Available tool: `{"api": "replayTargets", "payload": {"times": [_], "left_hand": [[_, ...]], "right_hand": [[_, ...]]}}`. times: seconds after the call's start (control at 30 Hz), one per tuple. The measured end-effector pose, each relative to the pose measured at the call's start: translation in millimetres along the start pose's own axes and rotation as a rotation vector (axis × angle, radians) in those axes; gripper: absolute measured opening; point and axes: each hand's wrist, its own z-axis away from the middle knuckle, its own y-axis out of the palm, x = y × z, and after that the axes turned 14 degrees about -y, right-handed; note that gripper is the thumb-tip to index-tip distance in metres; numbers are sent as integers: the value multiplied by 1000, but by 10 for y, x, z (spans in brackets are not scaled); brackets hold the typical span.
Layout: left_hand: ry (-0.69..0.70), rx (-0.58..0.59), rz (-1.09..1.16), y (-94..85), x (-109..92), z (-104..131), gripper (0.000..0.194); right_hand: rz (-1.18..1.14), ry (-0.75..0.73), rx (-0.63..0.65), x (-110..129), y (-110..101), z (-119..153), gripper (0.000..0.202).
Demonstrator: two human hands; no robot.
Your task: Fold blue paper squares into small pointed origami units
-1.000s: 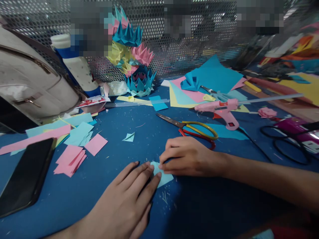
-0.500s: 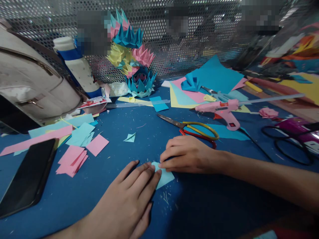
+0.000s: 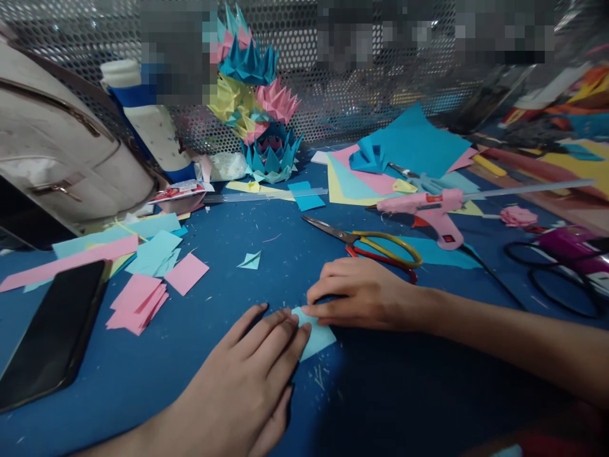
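A small light-blue paper square (image 3: pixel 318 337) lies on the blue tabletop under both hands. My left hand (image 3: pixel 247 362) rests over its left side, fingers stretched out and fingertips pressing it down. At the square's upper edge my right hand (image 3: pixel 366 295) has curled fingers, with the fingertips closed on the paper; whether the edge is folded there is hidden. A small folded light-blue paper piece (image 3: pixel 250 260) lies beyond the hands. Scissors (image 3: pixel 354 240) with yellow and red handles lie just past my right hand.
Left are a phone (image 3: pixel 52 336), pink paper squares (image 3: pixel 137 304), light-blue squares (image 3: pixel 155 254) and a backpack (image 3: pixel 61 146). Behind stand a bottle (image 3: pixel 151 130) and a stacked paper-flower piece (image 3: pixel 271 152) against perforated metal. A pink glue gun (image 3: pixel 445 216) with a cord lies right.
The view has shifted slightly. My right fingertips have slid a little left along the paper's upper edge; my left hand stays pressed on the square.
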Motion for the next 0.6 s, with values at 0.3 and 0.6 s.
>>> {"api": "replayTargets", "payload": {"times": [0.3,0.6], "left_hand": [[31,0,-15,-78,-5,-33,49],[38,-64,-3,-95,11,-39,43]], "right_hand": [[-21,39,-32,48,-11,-11,21],[265,-68,-65,173,19,-42,11]]}}
